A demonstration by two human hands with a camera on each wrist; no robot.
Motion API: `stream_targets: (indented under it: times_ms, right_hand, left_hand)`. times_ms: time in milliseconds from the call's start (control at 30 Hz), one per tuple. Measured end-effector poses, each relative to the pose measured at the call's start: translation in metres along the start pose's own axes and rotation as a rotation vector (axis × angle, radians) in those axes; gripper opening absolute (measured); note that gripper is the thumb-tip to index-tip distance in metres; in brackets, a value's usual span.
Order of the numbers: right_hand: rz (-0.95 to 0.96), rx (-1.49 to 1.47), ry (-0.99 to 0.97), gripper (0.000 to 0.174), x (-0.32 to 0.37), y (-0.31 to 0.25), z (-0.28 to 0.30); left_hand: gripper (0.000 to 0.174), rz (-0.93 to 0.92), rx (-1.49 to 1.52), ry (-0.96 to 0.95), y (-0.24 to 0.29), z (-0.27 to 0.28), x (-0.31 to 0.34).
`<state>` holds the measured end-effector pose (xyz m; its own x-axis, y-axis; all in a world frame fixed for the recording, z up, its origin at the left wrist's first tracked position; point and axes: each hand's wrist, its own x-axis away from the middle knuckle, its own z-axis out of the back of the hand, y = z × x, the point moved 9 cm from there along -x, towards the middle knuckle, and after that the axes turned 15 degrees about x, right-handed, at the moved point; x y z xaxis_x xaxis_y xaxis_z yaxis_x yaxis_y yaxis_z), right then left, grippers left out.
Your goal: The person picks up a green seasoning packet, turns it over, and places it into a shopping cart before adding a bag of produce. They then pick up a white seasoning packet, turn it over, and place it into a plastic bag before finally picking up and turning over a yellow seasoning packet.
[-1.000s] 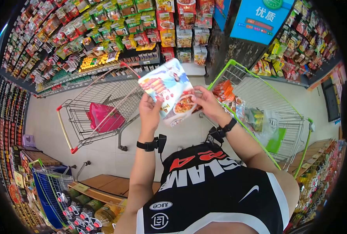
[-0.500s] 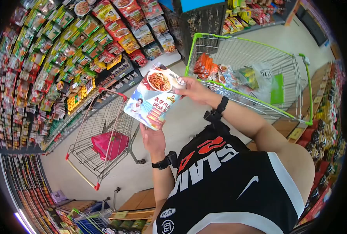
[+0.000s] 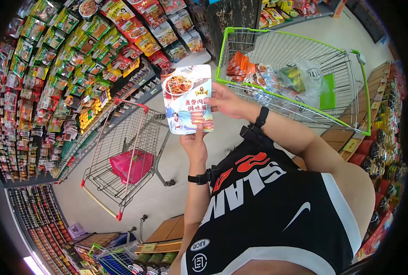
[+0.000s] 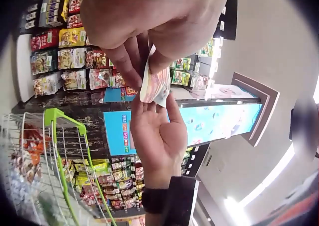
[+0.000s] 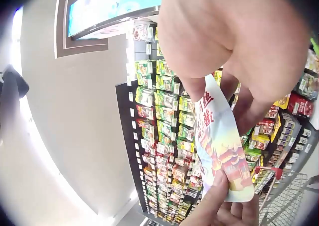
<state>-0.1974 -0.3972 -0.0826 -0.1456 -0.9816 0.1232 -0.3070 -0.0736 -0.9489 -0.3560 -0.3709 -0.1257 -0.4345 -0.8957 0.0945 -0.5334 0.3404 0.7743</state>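
A glossy sauce pouch (image 3: pixel 185 103) is held up in front of the chest, its printed front facing the head camera. The print shows a bowl of food at the top, red lettering and a figure below. My left hand (image 3: pixel 194 146) pinches the bottom edge, thumb on the front. At the right edge, my right hand (image 3: pixel 229 101) grips the pouch with its thumb on the front. In the left wrist view the pouch (image 4: pixel 155 84) appears nearly edge-on between both hands. The right wrist view shows the left thumb pressed on the lower pouch (image 5: pixel 227 151).
A green-rimmed cart (image 3: pixel 286 39) with orange packets (image 3: pixel 241 68) and a clear plastic bag (image 3: pixel 311 75) stands to the right. A red-cornered cart (image 3: pixel 98 165) holding a pink bag (image 3: pixel 133 166) is at the left. Shelves of hanging packets (image 3: pixel 75 55) line the far left.
The pouch has been turned from upside down to upright, and both hands have changed their grip on it. The head view has swung round, shifting the carts and shelves in frame.
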Motion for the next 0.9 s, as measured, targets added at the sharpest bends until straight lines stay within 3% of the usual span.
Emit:
stream_targets:
  times_ms: [100, 200, 267, 400, 533, 633, 900]
  right_hand:
    - [-0.034, 0.03, 0.005, 0.054, 0.001, 0.0, 0.002]
    - [0.174, 0.084, -0.008, 0.06, -0.003, 0.005, 0.002]
    - [0.149, -0.011, -0.026, 0.055, 0.0, 0.006, -0.008]
    - [-0.009, -0.065, 0.003, 0.042, -0.007, 0.031, 0.001]
    - [-0.006, 0.024, 0.052, 0.031, -0.015, 0.03, 0.015]
    - [-0.065, 0.097, 0.067, 0.026, -0.015, 0.034, 0.017]
    - [-0.252, 0.284, -0.329, 0.033, 0.007, 0.046, -0.054]
  left_hand:
    - [0.034, 0.028, -0.065, -0.035, 0.0, -0.004, 0.003]
    - [0.036, -0.025, -0.308, -0.111, -0.003, 0.002, 0.003]
    - [0.039, -0.07, -0.321, -0.114, -0.004, 0.008, 0.004]
    - [0.039, 0.091, -0.195, -0.176, -0.008, 0.004, 0.008]
    - [0.039, 0.241, -0.207, -0.183, -0.03, 0.039, 0.013]
    - [0.038, 0.165, -0.054, -0.013, -0.012, 0.06, 0.02]
    - [0.035, 0.136, 0.046, 0.001, -0.013, 0.081, 0.029]
